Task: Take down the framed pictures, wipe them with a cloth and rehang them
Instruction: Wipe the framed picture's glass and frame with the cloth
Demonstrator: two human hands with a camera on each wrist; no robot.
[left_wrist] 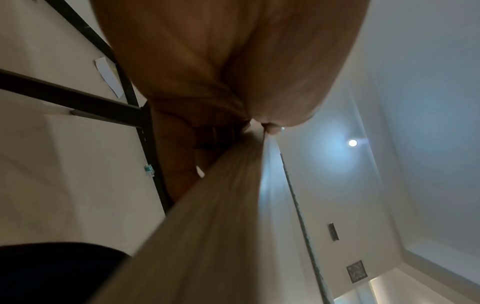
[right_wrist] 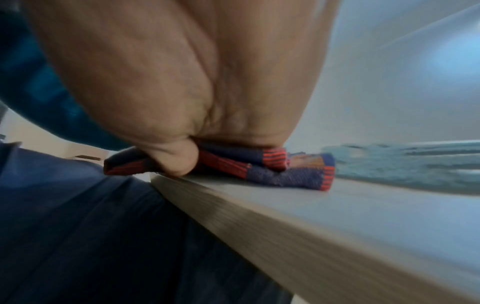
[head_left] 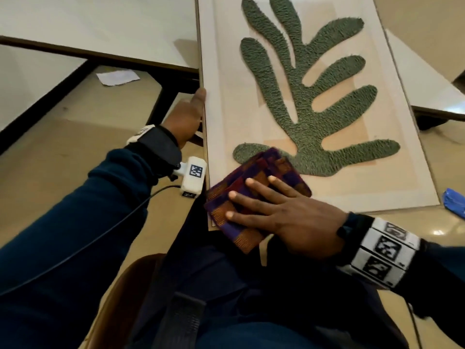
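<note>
A large light-wood framed picture [head_left: 352, 177] with a green tufted leaf shape [head_left: 302, 96] lies face up, its near end over my lap. My left hand [head_left: 187, 114] grips its left edge, thumb on top and fingers underneath; the left wrist view shows the left hand [left_wrist: 221, 61] wrapped round that wooden edge [left_wrist: 221, 205]. A folded purple, red and orange cloth [head_left: 261, 167] rests on the picture's near left corner. My right hand [head_left: 271, 205] presses it flat with straight fingers. In the right wrist view the cloth [right_wrist: 285, 174] sits under the palm [right_wrist: 182, 82], next to the leaf [right_wrist: 402, 164].
A white table [head_left: 100, 21] on black legs stands at the left, with a scrap of paper [head_left: 117, 78] on the floor beneath. Another white surface [head_left: 415, 79] supports the picture's right side. A blue object [head_left: 455, 201] lies at the right edge.
</note>
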